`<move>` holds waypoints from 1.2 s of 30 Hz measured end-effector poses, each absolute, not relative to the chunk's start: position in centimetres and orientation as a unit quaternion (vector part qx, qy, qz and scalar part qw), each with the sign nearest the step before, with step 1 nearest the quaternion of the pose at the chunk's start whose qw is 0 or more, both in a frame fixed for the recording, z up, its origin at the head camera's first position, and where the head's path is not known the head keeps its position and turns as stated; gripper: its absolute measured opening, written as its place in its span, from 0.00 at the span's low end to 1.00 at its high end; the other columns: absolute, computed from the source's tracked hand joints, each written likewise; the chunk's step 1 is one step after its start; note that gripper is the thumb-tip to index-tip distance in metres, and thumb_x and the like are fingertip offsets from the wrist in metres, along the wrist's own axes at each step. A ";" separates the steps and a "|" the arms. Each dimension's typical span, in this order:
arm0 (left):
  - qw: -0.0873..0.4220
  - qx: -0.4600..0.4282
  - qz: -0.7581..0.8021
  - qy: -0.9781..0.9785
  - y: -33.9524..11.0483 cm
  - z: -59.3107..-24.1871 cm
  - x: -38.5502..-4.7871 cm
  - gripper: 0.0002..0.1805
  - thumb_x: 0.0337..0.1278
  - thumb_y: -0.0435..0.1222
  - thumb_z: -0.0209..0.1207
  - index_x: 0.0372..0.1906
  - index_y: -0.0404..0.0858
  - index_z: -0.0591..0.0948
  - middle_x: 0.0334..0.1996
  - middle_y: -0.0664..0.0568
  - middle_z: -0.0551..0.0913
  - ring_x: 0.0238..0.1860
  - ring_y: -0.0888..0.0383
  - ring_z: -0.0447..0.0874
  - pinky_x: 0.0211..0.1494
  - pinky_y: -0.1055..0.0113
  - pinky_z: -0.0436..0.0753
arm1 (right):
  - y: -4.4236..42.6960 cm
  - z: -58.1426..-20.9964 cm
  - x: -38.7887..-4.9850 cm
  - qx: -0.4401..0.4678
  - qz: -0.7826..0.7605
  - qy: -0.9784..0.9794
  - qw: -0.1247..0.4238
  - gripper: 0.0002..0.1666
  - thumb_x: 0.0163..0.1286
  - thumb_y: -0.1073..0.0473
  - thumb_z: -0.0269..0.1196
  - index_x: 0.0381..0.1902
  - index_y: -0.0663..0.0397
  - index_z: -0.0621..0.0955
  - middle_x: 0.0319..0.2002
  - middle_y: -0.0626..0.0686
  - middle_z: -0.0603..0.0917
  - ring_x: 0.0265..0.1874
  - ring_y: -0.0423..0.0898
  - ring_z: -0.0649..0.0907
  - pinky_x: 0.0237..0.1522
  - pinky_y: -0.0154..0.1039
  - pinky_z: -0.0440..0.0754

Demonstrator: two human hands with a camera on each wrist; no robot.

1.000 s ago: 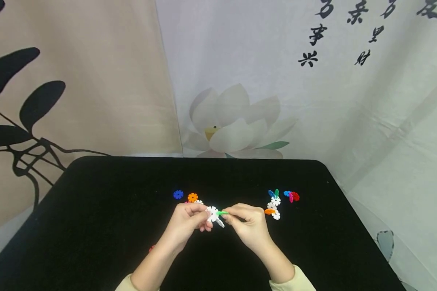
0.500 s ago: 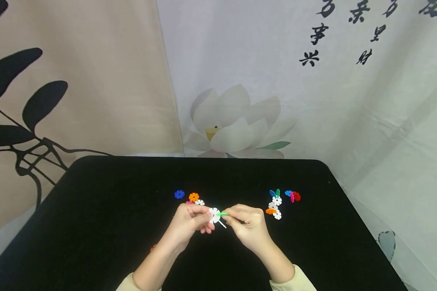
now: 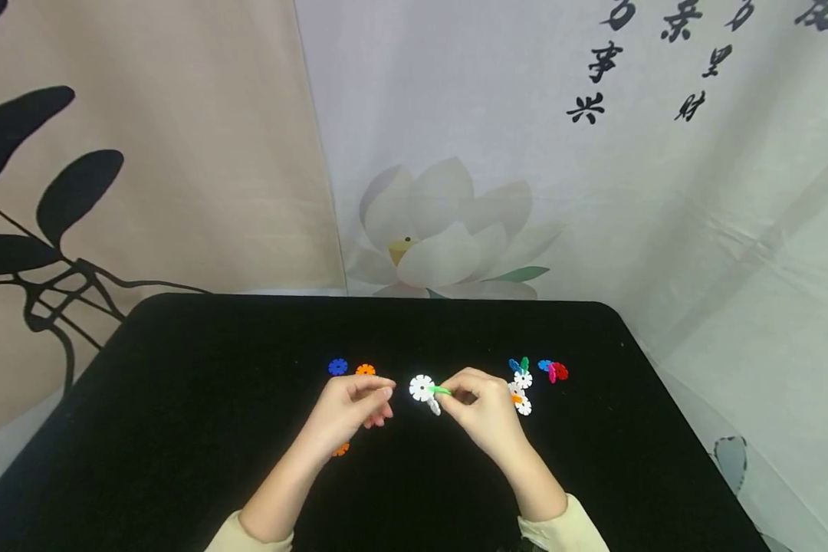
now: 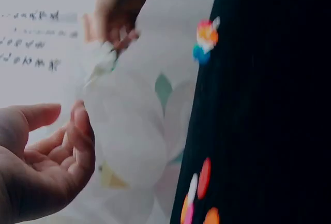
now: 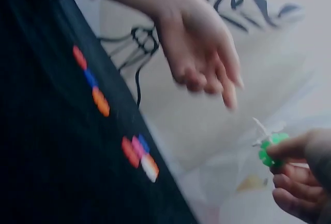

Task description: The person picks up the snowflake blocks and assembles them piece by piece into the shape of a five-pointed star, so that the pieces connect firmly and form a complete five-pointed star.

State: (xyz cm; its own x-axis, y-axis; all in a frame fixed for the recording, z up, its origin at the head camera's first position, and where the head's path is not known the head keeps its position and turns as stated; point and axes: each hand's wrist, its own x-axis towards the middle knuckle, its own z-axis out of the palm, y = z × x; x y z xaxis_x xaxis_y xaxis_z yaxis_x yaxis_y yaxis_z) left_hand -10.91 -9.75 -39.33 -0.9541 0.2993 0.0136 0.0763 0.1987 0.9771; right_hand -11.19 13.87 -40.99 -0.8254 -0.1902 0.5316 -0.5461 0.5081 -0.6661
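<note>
Head view gives me the person's right grip pinching a green disc between thumb and finger, with the disc turned nearly edge-on. From where I sit, a white disc faces the camera at the green disc's left edge, on the side toward the other hand. A second white disc, seen more slantwise, angles down just below the place where those two meet. I see all three as one small joined piece, carried by the green part alone and lying outside the fingertips.

Left grip holds nothing: I see its thumb and fingers parted and loosely bent, pointing toward the white disc with a small gap between. My left wrist view confirms the space between thumb and fingers, while the pieces beyond it are blurred. My right wrist view shows the green disc between thumb and fingers, the white parts reaching out past it.

On the black bench, I have a blue disc and an orange disc just beyond the left grip. Past the right grip lie a cluster with white discs and, farther right, a red disc touching a pink disc.
</note>
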 end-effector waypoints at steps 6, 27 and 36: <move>0.048 0.097 0.569 0.815 -13.0 -39.9 -12.9 0.11 0.62 0.34 0.61 0.46 0.32 0.82 0.34 0.47 0.84 0.32 0.53 0.83 0.40 0.56 0.83 | 15.4 -43.4 -13.2 0.059 0.436 -0.876 0.195 0.07 0.51 0.68 0.74 0.25 0.55 0.85 0.22 0.45 0.84 0.20 0.39 0.80 0.25 0.33 0.80; 0.232 0.159 0.379 0.881 -16.9 -44.3 -14.4 0.10 0.42 0.34 0.72 0.32 0.48 0.84 0.40 0.54 0.74 0.47 0.50 0.70 0.42 0.52 0.77 | 16.6 -48.1 -14.5 0.020 0.392 -0.911 0.128 0.12 0.51 0.65 0.74 0.20 0.54 0.79 0.17 0.45 0.77 0.18 0.41 0.74 0.21 0.36 0.73; 0.206 0.123 0.327 0.914 -16.0 -44.0 -13.6 0.12 0.38 0.32 0.73 0.26 0.50 0.82 0.42 0.54 0.73 0.48 0.48 0.68 0.41 0.52 0.76 | 15.8 -45.2 -13.7 0.030 0.395 -0.909 0.129 0.10 0.51 0.69 0.73 0.31 0.58 0.82 0.22 0.46 0.78 0.19 0.41 0.74 0.24 0.36 0.74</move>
